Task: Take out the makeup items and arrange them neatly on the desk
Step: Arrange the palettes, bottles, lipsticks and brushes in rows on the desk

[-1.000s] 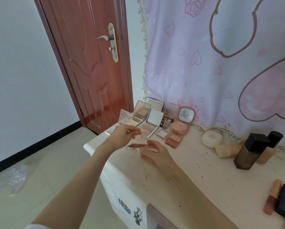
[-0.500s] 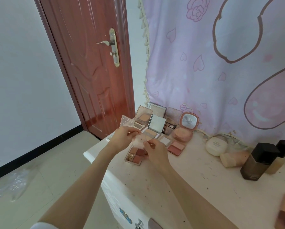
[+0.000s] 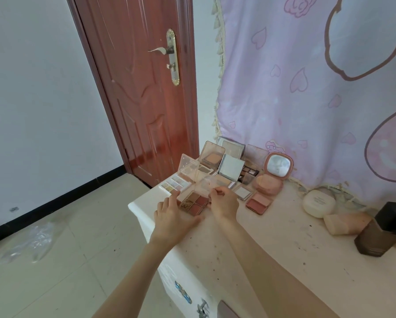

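A small four-pan eyeshadow palette point(image 3: 194, 202) with a clear lid lies open on the white desk point(image 3: 272, 260) near its left corner. My left hand point(image 3: 173, 215) rests on the desk against the palette's near-left edge, thumb along its front. My right hand point(image 3: 223, 204) pinches the raised clear lid at the palette's right side. Behind stand several opened compacts: a glitter palette point(image 3: 175, 183), a mirrored compact point(image 3: 230, 168), a round pink compact point(image 3: 270, 177) and a two-tone blush point(image 3: 259, 201).
A white round jar point(image 3: 318, 203), a lying peach tube point(image 3: 346, 222) and a dark square bottle point(image 3: 380, 235) sit on the desk's right. A pink curtain point(image 3: 307, 88) hangs behind. A red door point(image 3: 142, 88) and tiled floor with a plastic bag point(image 3: 29, 244) are left.
The four-pan palette, held up between both hands a second ago, now lies opened on the desk. My left hand dropped beside it; my right hand keeps the lid.
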